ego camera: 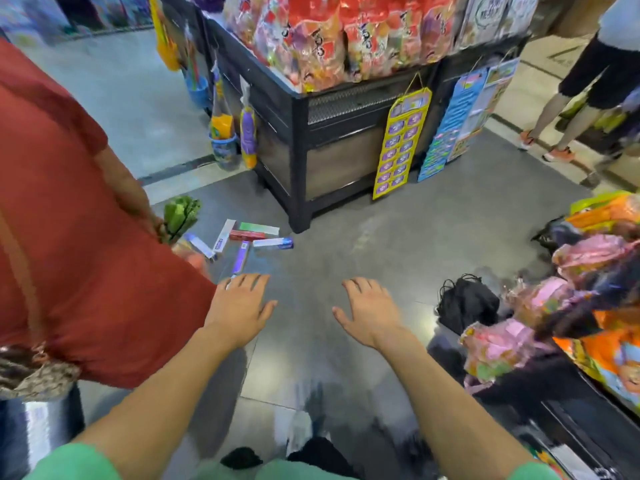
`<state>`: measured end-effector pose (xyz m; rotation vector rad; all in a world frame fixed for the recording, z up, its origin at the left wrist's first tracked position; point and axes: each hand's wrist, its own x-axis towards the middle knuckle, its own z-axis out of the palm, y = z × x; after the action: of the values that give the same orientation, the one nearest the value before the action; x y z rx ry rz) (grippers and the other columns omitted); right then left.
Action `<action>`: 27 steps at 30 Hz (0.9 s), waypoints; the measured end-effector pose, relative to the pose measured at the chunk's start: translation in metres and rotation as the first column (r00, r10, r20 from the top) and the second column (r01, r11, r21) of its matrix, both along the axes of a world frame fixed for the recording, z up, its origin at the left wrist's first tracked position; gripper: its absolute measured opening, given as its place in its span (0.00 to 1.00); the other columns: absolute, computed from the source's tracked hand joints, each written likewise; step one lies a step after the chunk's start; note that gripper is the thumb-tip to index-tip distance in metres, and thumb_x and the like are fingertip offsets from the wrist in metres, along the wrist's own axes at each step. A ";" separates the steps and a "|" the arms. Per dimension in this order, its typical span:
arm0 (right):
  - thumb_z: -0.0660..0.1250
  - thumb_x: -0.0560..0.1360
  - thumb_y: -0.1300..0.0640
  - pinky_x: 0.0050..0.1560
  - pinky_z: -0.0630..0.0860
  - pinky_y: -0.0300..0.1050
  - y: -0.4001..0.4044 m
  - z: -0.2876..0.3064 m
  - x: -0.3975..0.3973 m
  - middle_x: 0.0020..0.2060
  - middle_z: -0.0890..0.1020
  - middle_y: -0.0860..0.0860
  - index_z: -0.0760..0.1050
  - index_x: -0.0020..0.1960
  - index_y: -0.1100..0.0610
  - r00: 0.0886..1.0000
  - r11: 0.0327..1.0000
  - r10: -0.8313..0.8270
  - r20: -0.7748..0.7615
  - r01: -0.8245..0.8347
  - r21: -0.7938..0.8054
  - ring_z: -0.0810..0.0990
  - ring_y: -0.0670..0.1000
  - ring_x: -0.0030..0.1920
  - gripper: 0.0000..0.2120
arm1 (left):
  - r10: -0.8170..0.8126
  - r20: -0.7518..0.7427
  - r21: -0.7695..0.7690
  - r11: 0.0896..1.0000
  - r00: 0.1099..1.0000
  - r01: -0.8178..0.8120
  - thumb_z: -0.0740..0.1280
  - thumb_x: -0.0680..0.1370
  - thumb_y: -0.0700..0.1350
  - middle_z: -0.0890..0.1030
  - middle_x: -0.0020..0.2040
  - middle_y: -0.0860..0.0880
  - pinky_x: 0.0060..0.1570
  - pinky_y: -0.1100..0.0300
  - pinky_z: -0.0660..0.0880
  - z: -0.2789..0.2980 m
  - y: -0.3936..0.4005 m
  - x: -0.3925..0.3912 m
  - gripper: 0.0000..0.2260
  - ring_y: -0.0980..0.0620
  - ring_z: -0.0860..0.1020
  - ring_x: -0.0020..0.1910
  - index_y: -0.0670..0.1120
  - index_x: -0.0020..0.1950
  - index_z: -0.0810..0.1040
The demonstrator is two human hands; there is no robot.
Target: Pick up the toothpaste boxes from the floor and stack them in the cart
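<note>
So the toothpaste boxes [242, 241] are scattered on the grey tiled floor [398, 244], just off the corner of a black display stand [311, 140]. Long, thin cartons lying flat at all sorts of angles: a green and white one, a red one right beside it, a couple that are white with blue or purple ends, and a purple one pointing toward the camera. It's a loose fan shape, some ends touching or nearly so.

Both hands are out in front, palms down, holding nothing. The left hand [240, 303] has relaxed spread fingers and sits just short of the purple box's near end; can't tell if it's touching. The right hand [369, 308] is spread too, over bare floor well away from the boxes.

On the left, a person in a red top [69, 237] stands right next to the pile, holding something green and leafy [180, 214]. The stand is piled with red snack bags [346, 36].
</note>
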<state>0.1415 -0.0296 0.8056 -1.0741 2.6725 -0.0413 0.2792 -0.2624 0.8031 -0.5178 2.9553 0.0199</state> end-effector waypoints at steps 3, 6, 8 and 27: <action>0.58 0.80 0.37 0.68 0.66 0.52 -0.030 0.001 -0.044 0.70 0.70 0.54 0.65 0.74 0.53 0.999 0.999 0.042 0.003 -0.042 -0.003 0.68 0.58 0.69 0.29 | 0.052 0.030 0.008 0.999 0.998 -0.053 0.57 0.82 0.61 0.72 0.72 0.52 0.66 0.51 0.65 0.001 -0.023 -0.037 0.26 0.49 0.70 0.71 0.51 0.78 0.65; 0.59 0.79 0.37 0.70 0.65 0.52 -0.062 0.002 -0.085 0.71 0.69 0.54 0.64 0.75 0.53 0.998 0.998 0.068 0.003 -0.068 0.000 0.68 0.58 0.70 0.30 | 0.102 0.042 0.018 0.994 0.994 -0.103 0.58 0.82 0.61 0.73 0.71 0.51 0.65 0.51 0.66 -0.005 -0.049 -0.068 0.26 0.48 0.71 0.69 0.51 0.76 0.67; 0.58 0.80 0.37 0.71 0.64 0.52 -0.085 -0.001 -0.111 0.72 0.69 0.53 0.63 0.76 0.54 0.996 0.996 0.088 0.017 -0.088 0.016 0.67 0.57 0.71 0.31 | 0.146 0.048 0.048 0.988 0.988 -0.148 0.58 0.81 0.61 0.74 0.71 0.51 0.65 0.50 0.67 -0.011 -0.069 -0.088 0.25 0.47 0.71 0.69 0.51 0.76 0.67; 0.59 0.78 0.38 0.66 0.67 0.51 -0.346 -0.078 -0.402 0.69 0.72 0.52 0.66 0.73 0.51 0.951 0.953 0.289 0.115 -0.296 0.056 0.70 0.57 0.68 0.28 | 0.429 0.193 0.180 0.868 0.882 -0.462 0.53 0.83 0.60 0.71 0.72 0.52 0.67 0.51 0.65 -0.106 -0.259 -0.344 0.25 0.48 0.69 0.69 0.51 0.77 0.62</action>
<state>-0.2604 -0.3759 0.7274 -1.3913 2.3766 0.0532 -0.0651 -0.5214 0.6970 -1.1034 2.5778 0.3409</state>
